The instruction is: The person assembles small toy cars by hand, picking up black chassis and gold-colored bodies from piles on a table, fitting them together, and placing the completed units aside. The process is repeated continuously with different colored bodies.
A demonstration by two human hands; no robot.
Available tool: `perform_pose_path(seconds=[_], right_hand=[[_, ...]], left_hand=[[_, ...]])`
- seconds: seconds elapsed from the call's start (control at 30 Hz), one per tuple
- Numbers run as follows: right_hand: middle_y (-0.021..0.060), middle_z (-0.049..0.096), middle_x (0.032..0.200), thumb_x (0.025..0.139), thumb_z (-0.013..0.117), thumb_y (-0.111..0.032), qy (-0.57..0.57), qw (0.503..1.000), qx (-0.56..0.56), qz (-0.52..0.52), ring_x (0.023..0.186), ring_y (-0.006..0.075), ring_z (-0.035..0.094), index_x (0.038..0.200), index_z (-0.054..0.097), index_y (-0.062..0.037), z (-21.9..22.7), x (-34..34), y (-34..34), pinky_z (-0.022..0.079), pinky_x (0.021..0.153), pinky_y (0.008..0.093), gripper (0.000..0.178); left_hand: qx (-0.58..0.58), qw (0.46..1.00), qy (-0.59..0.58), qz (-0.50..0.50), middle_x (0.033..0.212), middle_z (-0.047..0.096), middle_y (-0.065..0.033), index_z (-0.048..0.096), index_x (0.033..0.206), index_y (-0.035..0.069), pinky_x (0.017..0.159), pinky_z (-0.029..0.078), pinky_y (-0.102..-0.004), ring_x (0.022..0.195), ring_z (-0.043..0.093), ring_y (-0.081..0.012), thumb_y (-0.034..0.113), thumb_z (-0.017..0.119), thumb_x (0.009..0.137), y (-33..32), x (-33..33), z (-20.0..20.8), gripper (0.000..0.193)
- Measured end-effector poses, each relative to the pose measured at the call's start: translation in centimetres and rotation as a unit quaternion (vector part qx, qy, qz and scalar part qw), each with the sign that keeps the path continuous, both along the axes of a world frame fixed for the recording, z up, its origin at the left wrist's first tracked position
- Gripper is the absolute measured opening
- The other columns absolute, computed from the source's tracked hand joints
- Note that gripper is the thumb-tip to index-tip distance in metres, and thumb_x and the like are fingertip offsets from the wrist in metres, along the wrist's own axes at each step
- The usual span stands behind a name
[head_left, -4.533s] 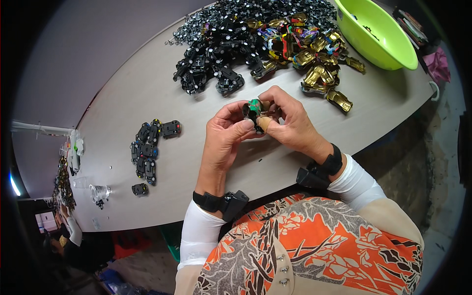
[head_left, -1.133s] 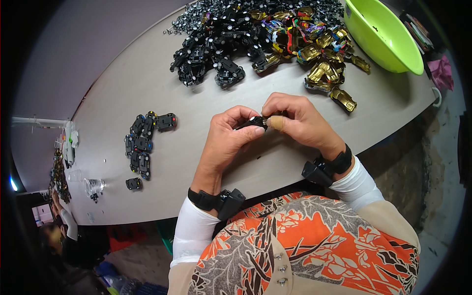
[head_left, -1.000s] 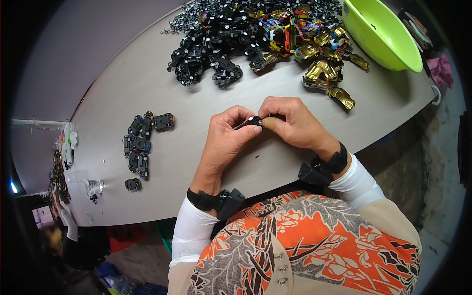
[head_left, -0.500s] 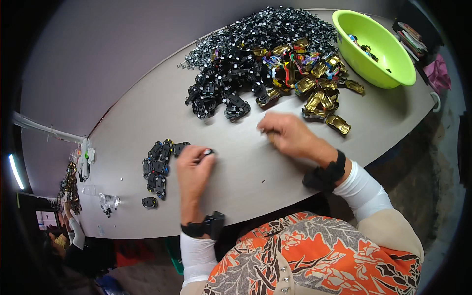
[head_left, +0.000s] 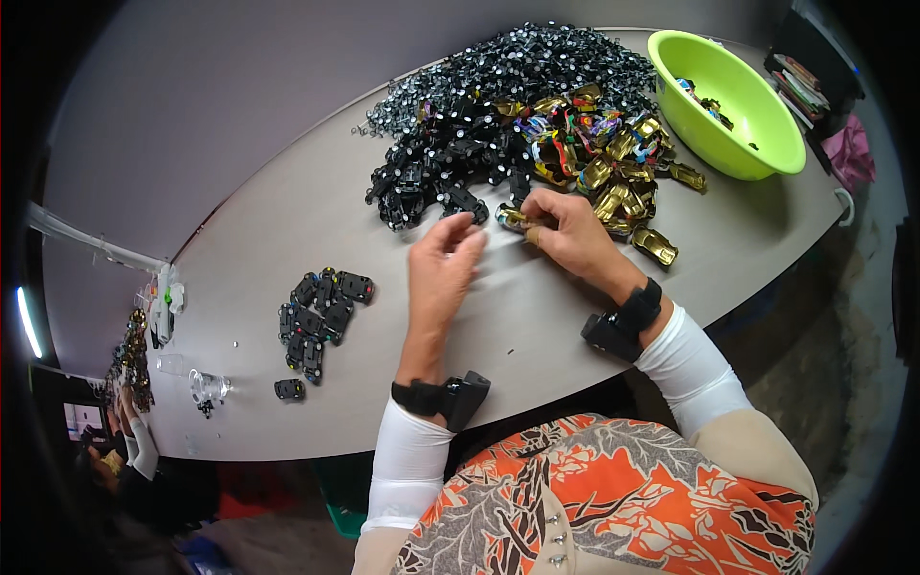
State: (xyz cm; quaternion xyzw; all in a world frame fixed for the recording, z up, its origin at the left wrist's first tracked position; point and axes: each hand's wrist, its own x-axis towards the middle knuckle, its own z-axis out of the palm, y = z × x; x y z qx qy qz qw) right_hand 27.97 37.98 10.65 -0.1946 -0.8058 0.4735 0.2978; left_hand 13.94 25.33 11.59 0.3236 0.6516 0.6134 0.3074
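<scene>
My right hand (head_left: 573, 238) is at the near edge of the toy car pile, its fingers pinched on the end of a gold toy car body (head_left: 510, 218). My left hand (head_left: 443, 273), slightly blurred, is raised over the table with thumb and fingers apart and nothing between them. Just beyond its fingertips lies a black toy car chassis (head_left: 464, 203), at the edge of a heap of similar black chassis (head_left: 407, 179). Further left, several cars lie with black undersides up in a loose group (head_left: 309, 318), one black car (head_left: 289, 389) apart from them.
Gold car bodies (head_left: 625, 199) are heaped on the right, before a large mound of small black-and-silver parts (head_left: 537, 59). A lime-green basin (head_left: 725, 144) stands at the far right. A clear cup (head_left: 208, 385) is on the left; another person's arm (head_left: 142, 446) shows beyond.
My left hand has left the group of black cars, where it held a dark piece, and moved right and away from me, opening. My right hand has reached the gold car body at the pile.
</scene>
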Motion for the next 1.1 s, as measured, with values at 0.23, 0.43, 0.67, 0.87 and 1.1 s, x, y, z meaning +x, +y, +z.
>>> perform_pose_path(seconds=[0.23, 0.43, 0.67, 0.87, 1.1], right_hand=[[-0.0003, 0.051, 0.07, 0.071, 0.06, 0.001, 0.017, 0.98, -0.176, 0.09, 0.068, 0.0064, 0.047, 0.079, 0.052, -0.0008, 0.0, 1.3, -1.6, 0.041, 0.061, 0.023, 0.012], [-0.0044, 0.054, 0.075, 0.077, 0.06, -0.004, 0.056, 0.968, -0.241, 0.045, 0.061, 0.0007, 0.047, 0.087, 0.057, -0.005, 0.9, 1.8, -0.9, 0.035, 0.05, 0.0163, 0.01], [-0.0004, 0.057, 0.068, 0.077, 0.066, -0.008, 0.003, 0.885, -0.45, 0.121, 0.049, 0.004, 0.047, 0.085, 0.058, -0.0053, 0.0, 2.4, -0.2, 0.034, 0.041, 0.0189, 0.011], [-0.0004, 0.057, 0.071, 0.08, 0.067, -0.017, 0.035, 0.819, -0.544, 0.181, 0.05, 0.0048, 0.048, 0.087, 0.058, -0.0063, 0.3, 2.4, -0.3, 0.036, 0.042, 0.0194, 0.015], [0.0016, 0.055, 0.088, 0.079, 0.069, -0.017, 0.177, 0.806, -0.546, 0.142, 0.064, 0.0067, 0.051, 0.102, 0.054, -0.0049, 0.9, 1.8, -1.4, 0.041, 0.053, 0.022, 0.03]], left_hand=[[0.002, 0.97, -0.179, -0.163, 0.082, 0.063, -0.0062, 0.056, 0.109, -0.004, 0.059, 0.054, -0.0248, 0.064, 0.061, -0.0121, 0.008, 0.065, 0.08, 0.0, 0.4, -1.7, 0.033], [0.038, 0.96, -0.198, -0.194, 0.092, 0.064, -0.0116, 0.055, 0.111, -0.005, 0.067, 0.056, -0.0299, 0.074, 0.064, -0.0164, 0.006, 0.064, 0.08, -0.8, -0.1, -1.7, 0.034], [0.067, 0.954, -0.192, -0.222, 0.095, 0.064, -0.0139, 0.054, 0.113, -0.004, 0.071, 0.056, -0.0318, 0.08, 0.064, -0.0182, 0.0, 0.062, 0.074, -1.0, 0.3, -0.5, 0.039], [0.084, 0.956, -0.171, -0.221, 0.096, 0.063, -0.0138, 0.054, 0.111, -0.004, 0.068, 0.056, -0.031, 0.08, 0.063, -0.0183, 0.0, 0.061, 0.074, -1.3, 0.2, -0.2, 0.038], [0.15, 0.933, -0.294, -0.144, 0.093, 0.06, -0.0126, 0.052, 0.108, -0.002, 0.064, 0.055, -0.0323, 0.07, 0.061, -0.0182, 0.003, 0.058, 0.077, -1.1, 0.3, -0.7, 0.033]])
